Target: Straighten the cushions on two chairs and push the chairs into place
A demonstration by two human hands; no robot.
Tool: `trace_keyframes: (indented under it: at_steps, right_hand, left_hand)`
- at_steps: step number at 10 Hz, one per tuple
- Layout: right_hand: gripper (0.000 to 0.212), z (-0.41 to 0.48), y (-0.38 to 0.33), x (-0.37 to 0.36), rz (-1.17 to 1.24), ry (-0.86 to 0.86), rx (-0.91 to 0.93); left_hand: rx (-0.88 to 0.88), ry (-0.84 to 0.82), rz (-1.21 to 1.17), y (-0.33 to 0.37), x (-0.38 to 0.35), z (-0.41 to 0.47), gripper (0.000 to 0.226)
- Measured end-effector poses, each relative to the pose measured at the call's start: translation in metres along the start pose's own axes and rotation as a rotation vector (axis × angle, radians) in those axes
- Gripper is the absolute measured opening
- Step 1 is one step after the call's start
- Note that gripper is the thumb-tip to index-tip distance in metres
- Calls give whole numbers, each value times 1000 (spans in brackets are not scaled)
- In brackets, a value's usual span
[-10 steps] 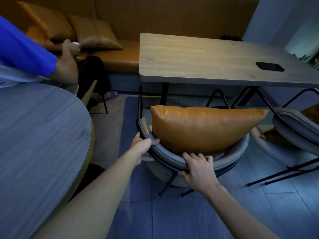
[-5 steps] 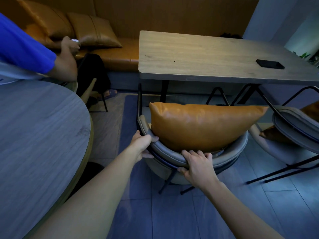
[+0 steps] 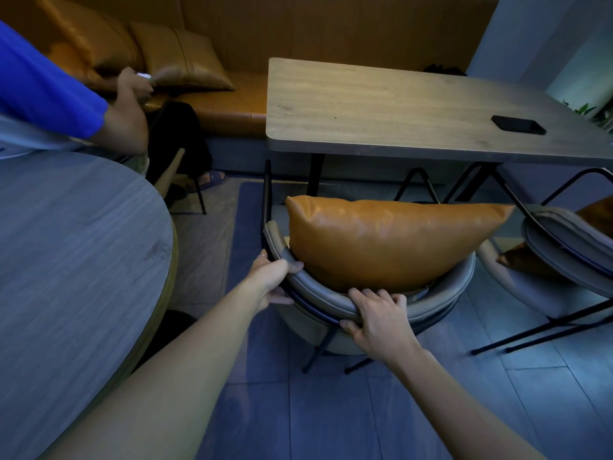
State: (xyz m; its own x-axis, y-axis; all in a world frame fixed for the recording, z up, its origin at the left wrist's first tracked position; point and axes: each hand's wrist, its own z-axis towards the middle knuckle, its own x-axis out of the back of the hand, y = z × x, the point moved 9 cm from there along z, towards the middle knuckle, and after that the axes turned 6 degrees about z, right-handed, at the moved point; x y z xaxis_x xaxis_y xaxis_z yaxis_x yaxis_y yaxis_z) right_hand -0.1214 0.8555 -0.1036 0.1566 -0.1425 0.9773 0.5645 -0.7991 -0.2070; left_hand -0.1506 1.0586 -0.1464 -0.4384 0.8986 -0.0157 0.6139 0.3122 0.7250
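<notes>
A grey chair with a curved padded back and black legs stands in front of the rectangular wooden table. An orange leather cushion stands upright against its backrest. My left hand grips the backrest's left curve. My right hand grips the backrest at its middle, fingers over the top rim. A second grey chair stands at the right, turned at an angle, with a brown cushion lying on its seat.
A round grey table fills the left side, close to my left arm. Another person in a blue sleeve handles cushions on the orange bench. A black phone lies on the rectangular table. Tiled floor lies below.
The chair with the orange cushion has slid a little further toward the rectangular table, with both my hands still on its backrest.
</notes>
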Motion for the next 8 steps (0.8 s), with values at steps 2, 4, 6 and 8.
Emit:
trace_keyframes:
  at_steps: [2, 4, 6, 8]
  right_hand:
    - [47, 2, 4, -2, -72, -76, -33]
    - [56, 6, 9, -4, -3, -212, -91]
    - [67, 11, 6, 15, 159, -317, -182]
    - [58, 12, -10, 92, 181, -311, -220]
  left_hand:
    - [21, -11, 55, 2, -1, 2, 107]
    - [-54, 76, 298, 9, 8, 3, 112]
    - [-227, 135, 797, 34, 2, -26, 58]
    - [-385, 232, 1195, 94, -6, -81, 47]
